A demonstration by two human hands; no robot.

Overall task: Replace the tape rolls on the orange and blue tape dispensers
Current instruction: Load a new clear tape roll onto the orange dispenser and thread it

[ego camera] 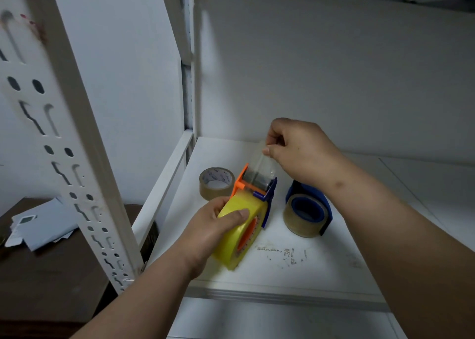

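The orange tape dispenser (240,181) carries a yellow tape roll (237,238) and is tilted just above the white shelf (295,269). My left hand (213,232) grips the yellow roll from the left. My right hand (300,151) pinches the clear free end of the tape (263,165), drawn up from the dispenser's mouth. The blue tape dispenser (317,202) stands to the right with a clear roll (300,219) on it. A loose brown tape roll (216,183) lies behind the orange dispenser.
A white slotted rack upright (84,158) rises at the left. Beyond it a dark wooden surface (51,259) holds white papers (41,225). The shelf's back wall (334,68) is close behind the dispensers.
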